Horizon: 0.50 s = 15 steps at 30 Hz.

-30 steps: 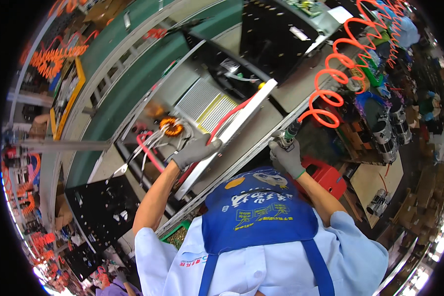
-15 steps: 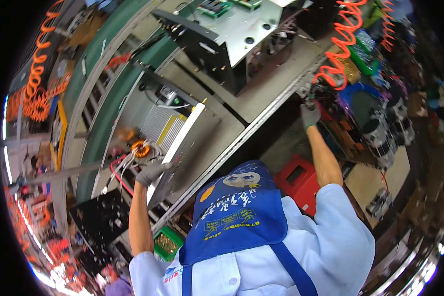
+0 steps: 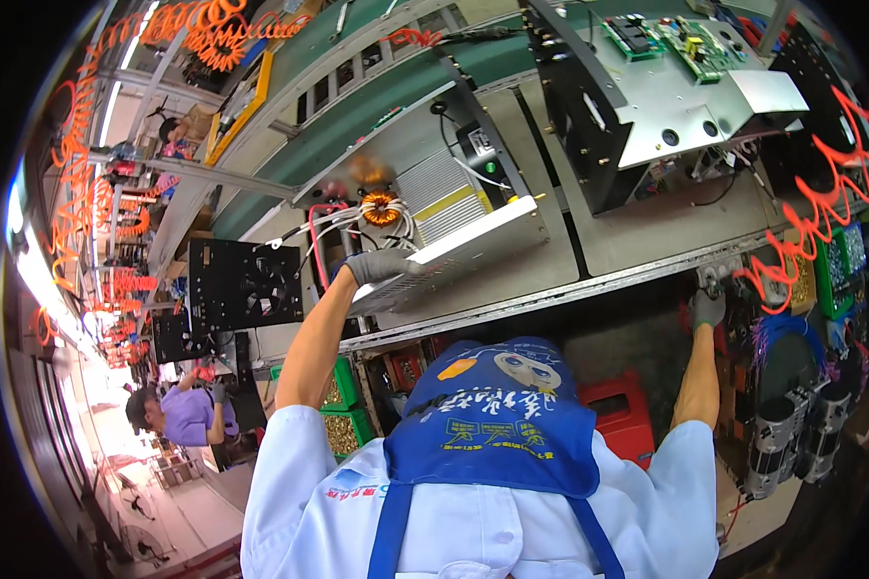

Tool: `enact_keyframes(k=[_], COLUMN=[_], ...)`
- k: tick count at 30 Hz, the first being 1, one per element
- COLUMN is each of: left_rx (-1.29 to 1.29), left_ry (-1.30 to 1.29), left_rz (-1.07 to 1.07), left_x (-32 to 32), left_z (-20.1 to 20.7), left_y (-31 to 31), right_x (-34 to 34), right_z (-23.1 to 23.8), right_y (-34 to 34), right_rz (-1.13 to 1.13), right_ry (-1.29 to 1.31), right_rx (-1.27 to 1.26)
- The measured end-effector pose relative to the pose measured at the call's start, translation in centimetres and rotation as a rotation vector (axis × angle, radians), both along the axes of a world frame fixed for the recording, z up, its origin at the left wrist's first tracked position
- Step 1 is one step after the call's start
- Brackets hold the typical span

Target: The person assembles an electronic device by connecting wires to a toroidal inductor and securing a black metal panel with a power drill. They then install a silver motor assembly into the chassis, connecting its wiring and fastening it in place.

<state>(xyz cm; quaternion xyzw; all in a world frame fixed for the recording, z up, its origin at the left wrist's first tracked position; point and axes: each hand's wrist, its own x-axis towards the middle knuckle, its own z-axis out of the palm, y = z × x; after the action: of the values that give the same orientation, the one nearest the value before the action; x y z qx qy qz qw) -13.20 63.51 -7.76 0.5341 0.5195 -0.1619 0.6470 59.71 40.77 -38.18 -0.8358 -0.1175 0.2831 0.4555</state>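
Note:
My left hand (image 3: 381, 266), in a grey glove, is closed on the near white edge of an open metal chassis (image 3: 473, 232) on the bench. Inside the chassis are a copper-wound ring coil (image 3: 380, 207) with white leads, a finned heatsink (image 3: 444, 193) and a red cable by my wrist. My right hand (image 3: 709, 307), also gloved, is at the bench's front edge on the right. Its fingers are curled around a small grey metal piece (image 3: 713, 278) beside the end of an orange coiled hose (image 3: 777, 275); its kind cannot be made out.
Another chassis (image 3: 637, 135) with green circuit boards (image 3: 700, 53) stands at the right. A black fan panel (image 3: 246, 285) is at the left. Green bins (image 3: 343, 429) of small parts and a red case (image 3: 620, 415) lie below the bench edge. Someone in purple (image 3: 185, 415) works far left.
The view has swung, so the bench lies more level and more of the left side shows. My left hand stays on the chassis edge, and my right hand stays by the bench edge.

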Motion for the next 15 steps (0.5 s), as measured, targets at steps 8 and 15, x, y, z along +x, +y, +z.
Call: enact_keyframes(k=[8,15], left_rx=[0.048,0.909], left_ry=[-0.074,0.236], left_rz=[-0.017,-0.197], left_x=[3.2,4.8], left_z=[3.1,4.0], left_y=[0.0,-3.3], right_x=[-4.5,-18.0], right_z=[-4.4,-6.8], right_y=[-9.2,-21.2], right_rz=[0.149,0.397], right_ry=[-0.264,-0.064], right_rx=[-0.148,-0.248])
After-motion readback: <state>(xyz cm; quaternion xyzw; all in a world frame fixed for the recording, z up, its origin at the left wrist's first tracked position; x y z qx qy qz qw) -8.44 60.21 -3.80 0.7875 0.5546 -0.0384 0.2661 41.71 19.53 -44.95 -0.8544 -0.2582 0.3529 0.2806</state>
